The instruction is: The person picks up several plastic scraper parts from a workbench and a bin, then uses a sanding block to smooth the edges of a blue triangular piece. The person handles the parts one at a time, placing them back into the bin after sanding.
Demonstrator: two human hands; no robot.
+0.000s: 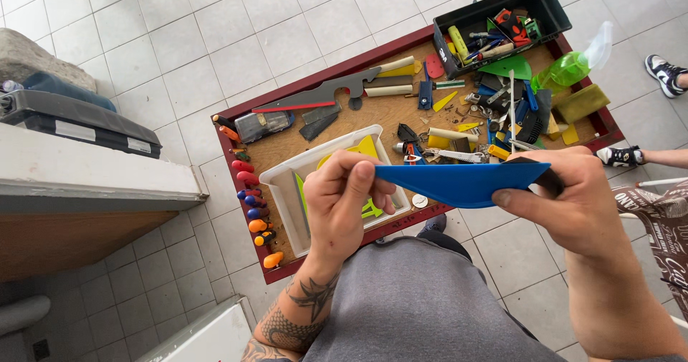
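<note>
The flat blue plastic scraper blade (462, 183) is held in the air above the near edge of the red-rimmed wooden tabletop (373, 118), its long axis running left to right and its pointed tip aimed at the left hand (344, 201). The left hand's grip is pinched on that tip, while the right hand (566, 197) is closed around the wide end. The right fingers hide that end, and the clear plastic tray (315, 168) below is partly covered by the left hand.

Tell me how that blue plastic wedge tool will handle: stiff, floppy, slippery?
The blue wedge tool looks thin and slightly bowed between the left hand and right hand, so probably flexible, not floppy. Likely light for its size. Its smooth faces may be somewhat slippery.
</note>
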